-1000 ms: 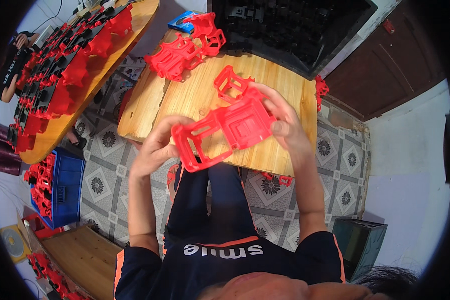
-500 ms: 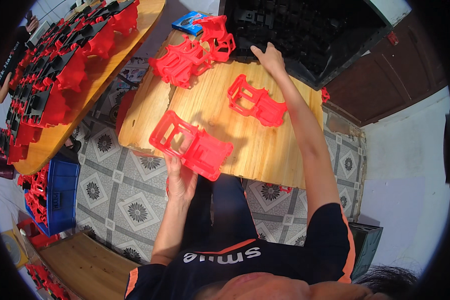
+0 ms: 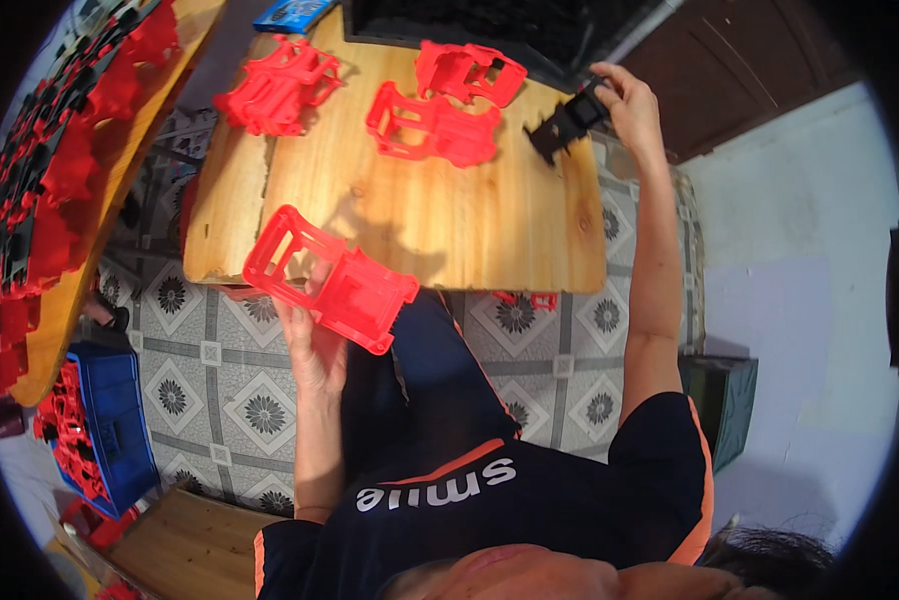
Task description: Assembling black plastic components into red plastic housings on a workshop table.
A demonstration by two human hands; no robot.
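Note:
My left hand [image 3: 315, 345] grips a red plastic frame [image 3: 355, 300] from below, holding it just over the near edge of the wooden table [image 3: 490, 235]. Its fingers are partly hidden behind the frame, which has an open window at one end and a shallow tray at the other. At the far right of the table, my right hand [image 3: 630, 105] is closed on the end of a black plastic part [image 3: 568, 122], long and narrow with small tabs. Two similar red frames [image 3: 435, 125] [image 3: 470, 72] lie close together between my hands, farther off.
More red frames [image 3: 280, 88] are stacked at the table's far left, near a blue box [image 3: 292, 14]. A large black tray [image 3: 470, 25] stands at the far edge. Assembled red-and-black parts [image 3: 70, 150] crowd another table at left, above a blue crate [image 3: 120, 430] of red parts.
My right hand has come out of the black tray toward the right with a black plastic part. One red frame has shifted off the stack toward the middle frame. The view has shifted too.

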